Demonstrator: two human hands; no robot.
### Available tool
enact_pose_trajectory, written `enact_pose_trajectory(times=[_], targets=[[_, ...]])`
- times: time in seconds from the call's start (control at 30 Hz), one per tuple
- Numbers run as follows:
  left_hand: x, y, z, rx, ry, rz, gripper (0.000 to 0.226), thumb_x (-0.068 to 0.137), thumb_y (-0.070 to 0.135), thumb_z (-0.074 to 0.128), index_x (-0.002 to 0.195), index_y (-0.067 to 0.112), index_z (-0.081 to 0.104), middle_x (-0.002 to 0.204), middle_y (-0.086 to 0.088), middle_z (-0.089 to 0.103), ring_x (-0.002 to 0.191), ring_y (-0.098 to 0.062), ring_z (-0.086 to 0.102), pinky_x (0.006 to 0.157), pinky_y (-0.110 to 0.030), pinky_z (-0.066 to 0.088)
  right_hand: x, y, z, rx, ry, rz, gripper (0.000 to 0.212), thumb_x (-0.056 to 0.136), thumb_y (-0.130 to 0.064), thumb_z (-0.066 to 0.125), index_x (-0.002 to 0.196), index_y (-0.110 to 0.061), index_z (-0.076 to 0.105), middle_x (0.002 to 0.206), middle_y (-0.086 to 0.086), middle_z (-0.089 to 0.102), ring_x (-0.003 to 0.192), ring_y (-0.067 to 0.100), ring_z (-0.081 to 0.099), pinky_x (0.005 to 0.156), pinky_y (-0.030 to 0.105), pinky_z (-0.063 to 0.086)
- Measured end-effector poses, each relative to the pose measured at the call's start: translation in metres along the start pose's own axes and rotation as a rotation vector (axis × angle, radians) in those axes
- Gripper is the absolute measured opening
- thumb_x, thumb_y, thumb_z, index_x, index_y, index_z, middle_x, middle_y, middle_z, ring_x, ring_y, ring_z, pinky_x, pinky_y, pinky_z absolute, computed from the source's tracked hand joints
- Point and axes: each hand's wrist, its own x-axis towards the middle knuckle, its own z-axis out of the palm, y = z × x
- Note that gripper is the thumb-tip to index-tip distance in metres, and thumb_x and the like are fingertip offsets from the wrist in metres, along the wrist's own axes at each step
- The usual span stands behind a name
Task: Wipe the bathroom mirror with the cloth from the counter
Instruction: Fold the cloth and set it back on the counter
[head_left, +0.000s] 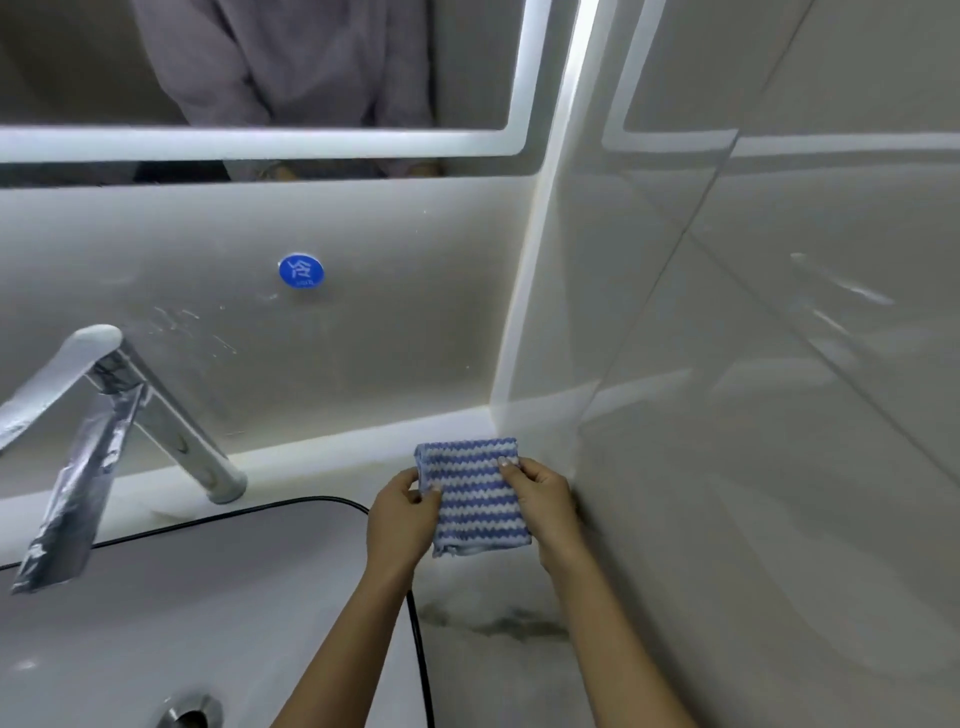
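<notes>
1. The tap (104, 415) stands at the far left and leans over the sink (156, 597). Its spout is wrapped in crinkled silvery film.
2. The drain (189, 714) shows at the sink's bottom edge.
3. A round blue sticker (301, 270) sits on the back wall, below the mirror (260, 78). The mirror has a lit band along its lower edge and reflects grey clothing.
4. The left grip (400, 514) pinches the cloth's left edge, thumb on top.
5. The cloth (475, 499) is a folded square with blue and white zigzag stripes. Both grips hold it over the back right corner of the table (493, 623), near where the walls meet. Whether it touches the table cannot be told.
6. The right grip (545, 499) holds the cloth's right edge, fingertips on the upper corner.
7. A glossy side wall (779, 364) fills the right.
</notes>
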Motion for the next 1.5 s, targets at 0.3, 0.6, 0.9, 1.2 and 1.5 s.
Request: enact_pose_trajectory(times=[0.3, 0.6, 0.9, 1.2, 1.5], targets=[[0.049, -0.006, 0.020, -0.085, 0.076, -0.073, 0.015, 0.093, 0.013, 0.049, 0.099, 0.022, 0.060, 0.091, -0.002, 0.063, 0.085, -0.025, 0.065, 0.082, -0.044, 0.056, 0.055, 0.023, 0.019, -0.051, 0.044, 0.009, 0.017, 0.093, -0.029, 0.061, 0.083, -0.021, 0.072, 0.082, 0.002, 0.075, 0.075, 0.023, 0.073, 0.070, 0.039, 0.060], [0.065, -0.036, 0.044, -0.227, 0.188, -0.311, 0.037, 0.093, 0.009, 0.046, 0.129, 0.014, 0.053, 0.108, -0.011, 0.063, 0.086, -0.032, 0.064, 0.079, -0.049, 0.057, 0.074, 0.052, 0.022, -0.196, 0.010, 0.053, 0.027, 0.093, -0.029, 0.059, 0.083, -0.006, 0.070, 0.081, 0.010, 0.074, 0.079, 0.031, 0.071, 0.076, 0.051, 0.058], [0.079, -0.059, 0.050, -0.194, 0.206, -0.469, 0.040, 0.090, -0.002, 0.045, 0.129, 0.002, 0.052, 0.123, -0.023, 0.059, 0.097, -0.039, 0.060, 0.087, -0.048, 0.053, 0.080, 0.062, 0.022, -0.299, -0.018, 0.039, 0.028, 0.095, -0.024, 0.056, 0.094, 0.001, 0.068, 0.086, 0.011, 0.073, 0.089, 0.029, 0.070, 0.080, 0.043, 0.057], [0.063, -0.056, 0.055, 0.070, 0.212, -0.279, 0.045, 0.092, 0.003, 0.042, 0.136, 0.009, 0.042, 0.131, -0.015, 0.054, 0.108, -0.034, 0.057, 0.079, -0.035, 0.048, 0.066, 0.068, 0.019, -0.718, 0.100, -0.321, 0.034, 0.093, -0.016, 0.056, 0.126, -0.010, 0.061, 0.126, 0.006, 0.063, 0.112, 0.022, 0.060, 0.091, 0.025, 0.045], [0.041, -0.067, 0.068, 0.857, -0.195, -0.255, 0.070, 0.100, 0.039, 0.024, 0.147, 0.006, -0.016, 0.156, -0.007, -0.024, 0.145, -0.027, -0.017, 0.117, -0.046, 0.000, 0.050, 0.096, 0.003, -1.121, -0.245, -0.380, 0.058, 0.105, -0.027, 0.029, 0.153, -0.015, -0.001, 0.160, -0.002, -0.008, 0.148, 0.012, -0.008, 0.115, 0.019, -0.007]])
